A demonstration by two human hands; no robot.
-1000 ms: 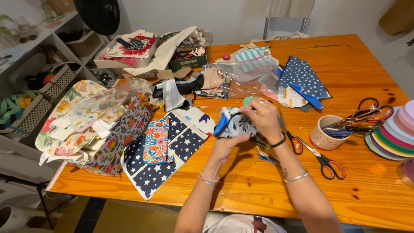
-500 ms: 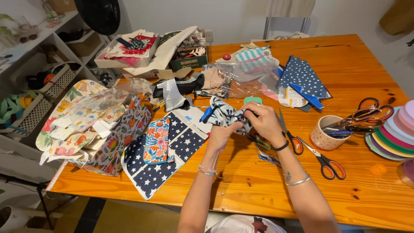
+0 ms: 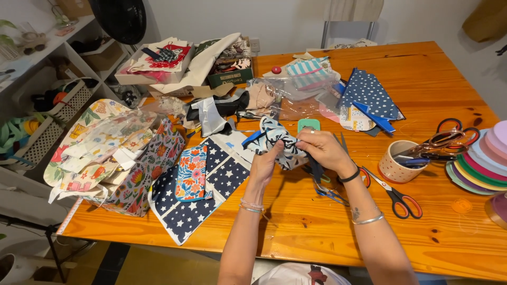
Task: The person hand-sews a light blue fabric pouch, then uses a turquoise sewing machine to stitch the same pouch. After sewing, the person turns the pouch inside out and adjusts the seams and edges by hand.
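Observation:
Both my hands hold a small piece of white fabric with a dark leaf print (image 3: 274,138) above the middle of the wooden table (image 3: 317,227). My left hand (image 3: 266,163) grips it from below and my right hand (image 3: 322,150) pinches its right side. A blue strip (image 3: 252,138) sticks out of the fabric on the left. Just left of my hands lies a navy star-print panel (image 3: 206,195) with a floral patch (image 3: 191,173) on it. Blue-handled scissors (image 3: 330,192) lie under my right wrist.
Red-and-black scissors (image 3: 398,195) lie right of my arm. A spotted cup (image 3: 396,163) holds more scissors. Coloured round discs (image 3: 483,161) are stacked at the right edge. Floral fabric pieces (image 3: 105,153) cover the left side. Polka-dot fabric (image 3: 369,95), plastic bags and boxes sit at the back.
My hands have lifted and turned the printed fabric slightly away from me and to the left, and the blue strip now points left.

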